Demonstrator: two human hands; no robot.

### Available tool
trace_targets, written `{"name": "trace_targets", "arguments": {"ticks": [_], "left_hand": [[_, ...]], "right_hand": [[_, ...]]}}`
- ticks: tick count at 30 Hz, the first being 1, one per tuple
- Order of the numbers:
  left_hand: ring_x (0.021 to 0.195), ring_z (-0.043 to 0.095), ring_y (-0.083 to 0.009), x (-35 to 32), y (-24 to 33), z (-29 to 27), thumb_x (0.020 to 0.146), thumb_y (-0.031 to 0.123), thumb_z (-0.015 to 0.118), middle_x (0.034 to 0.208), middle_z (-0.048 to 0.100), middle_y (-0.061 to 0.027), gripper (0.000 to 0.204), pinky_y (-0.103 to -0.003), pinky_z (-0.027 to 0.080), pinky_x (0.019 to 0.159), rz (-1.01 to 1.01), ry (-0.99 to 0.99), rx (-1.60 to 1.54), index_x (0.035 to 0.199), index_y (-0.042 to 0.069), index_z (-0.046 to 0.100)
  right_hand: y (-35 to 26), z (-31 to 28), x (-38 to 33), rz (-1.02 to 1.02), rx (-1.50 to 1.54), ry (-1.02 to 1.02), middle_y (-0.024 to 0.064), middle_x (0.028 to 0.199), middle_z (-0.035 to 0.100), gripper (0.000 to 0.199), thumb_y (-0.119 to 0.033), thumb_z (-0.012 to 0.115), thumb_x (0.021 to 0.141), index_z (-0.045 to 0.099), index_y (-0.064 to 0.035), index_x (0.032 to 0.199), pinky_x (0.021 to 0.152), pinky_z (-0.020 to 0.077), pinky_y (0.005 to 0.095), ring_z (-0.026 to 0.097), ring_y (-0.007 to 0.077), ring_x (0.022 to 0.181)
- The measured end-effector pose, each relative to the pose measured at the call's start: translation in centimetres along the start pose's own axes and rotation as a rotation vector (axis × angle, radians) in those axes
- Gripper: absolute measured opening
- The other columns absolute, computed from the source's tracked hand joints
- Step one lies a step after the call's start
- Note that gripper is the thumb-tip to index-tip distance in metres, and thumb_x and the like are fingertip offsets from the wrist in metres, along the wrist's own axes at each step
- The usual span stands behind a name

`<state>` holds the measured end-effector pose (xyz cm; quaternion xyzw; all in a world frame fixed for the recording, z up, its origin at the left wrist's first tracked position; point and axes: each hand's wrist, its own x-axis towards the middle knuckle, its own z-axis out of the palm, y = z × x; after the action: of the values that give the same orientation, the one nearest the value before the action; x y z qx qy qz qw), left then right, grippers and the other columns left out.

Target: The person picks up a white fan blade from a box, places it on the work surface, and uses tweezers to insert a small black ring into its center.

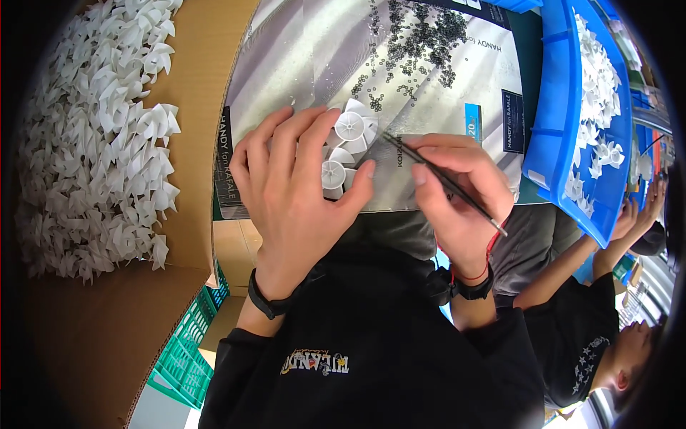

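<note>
Partly hiding two white fan rotors [350, 127] on a printed cardboard sheet [304, 64], a worker's left hand [293, 168] spreads its fingers, thumb apart; the right hand [466, 193] pinches a slim dark tool [464, 191], its tip indistinct. Black rings [429, 36] lie beyond, beside a cropped blue bin [557, 107].

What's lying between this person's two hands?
In the head view, two white fan wheels lie beside the left hand; then printed board shows, with a thin dark stick from the right hand reaching over it.
</note>
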<state>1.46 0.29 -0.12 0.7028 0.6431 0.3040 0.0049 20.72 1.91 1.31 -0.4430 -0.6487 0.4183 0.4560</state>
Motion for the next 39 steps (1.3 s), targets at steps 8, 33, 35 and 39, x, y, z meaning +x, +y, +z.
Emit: {"name": "trace_targets", "arguments": {"ticks": [8, 33, 35, 39], "left_hand": [[0.123, 0.058, -0.0296, -0.1, 0.1, -0.1, 0.071, 0.023, 0.083, 0.123, 0.066, -0.0052, 0.056, -0.043, 0.038, 0.105, 0.006, -0.009, 0.000, 0.123, 0.010, 0.067], [0.116, 0.059, -0.0272, -0.2, -0.2, 0.6, 0.072, 0.031, 0.083, 0.116, 0.066, -0.0002, 0.050, -0.044, 0.038, 0.101, 0.016, 0.038, 0.007, 0.117, 0.014, 0.071], [0.116, 0.059, -0.0272, -0.2, -0.2, 0.6, 0.072, 0.031, 0.084, 0.115, 0.066, -0.0003, 0.050, -0.044, 0.038, 0.100, 0.015, 0.039, 0.004, 0.117, 0.014, 0.071], [0.116, 0.059, -0.0273, -0.2, -0.1, 0.6, 0.072, 0.031, 0.084, 0.115, 0.066, -0.0004, 0.050, -0.044, 0.038, 0.100, 0.016, 0.041, -0.001, 0.117, 0.014, 0.071]], "right_hand": [[-0.5, 0.7, 0.4, -0.007, -0.051, -0.057, 0.0191, 0.110, 0.072, 0.018, 0.009, 0.073, 0.086, 0.066, 0.0051, 0.102, 0.079, 0.0559, 0.0270, 0.071, 0.0190, 0.093], [-0.4, 1.1, 1.0, -0.080, -0.100, -0.066, 0.0187, 0.108, 0.073, 0.020, 0.010, 0.074, 0.083, 0.068, 0.0053, 0.101, 0.077, 0.0573, 0.0284, 0.072, 0.0206, 0.090], [-0.4, 1.3, 1.1, -0.093, -0.076, -0.065, 0.0189, 0.107, 0.073, 0.020, 0.010, 0.074, 0.083, 0.068, 0.0054, 0.102, 0.077, 0.0573, 0.0283, 0.072, 0.0206, 0.091], [0.0, 1.3, 1.3, -0.149, -0.072, -0.061, 0.0194, 0.107, 0.074, 0.021, 0.010, 0.074, 0.083, 0.068, 0.0055, 0.102, 0.077, 0.0572, 0.0278, 0.072, 0.0201, 0.090]]}}
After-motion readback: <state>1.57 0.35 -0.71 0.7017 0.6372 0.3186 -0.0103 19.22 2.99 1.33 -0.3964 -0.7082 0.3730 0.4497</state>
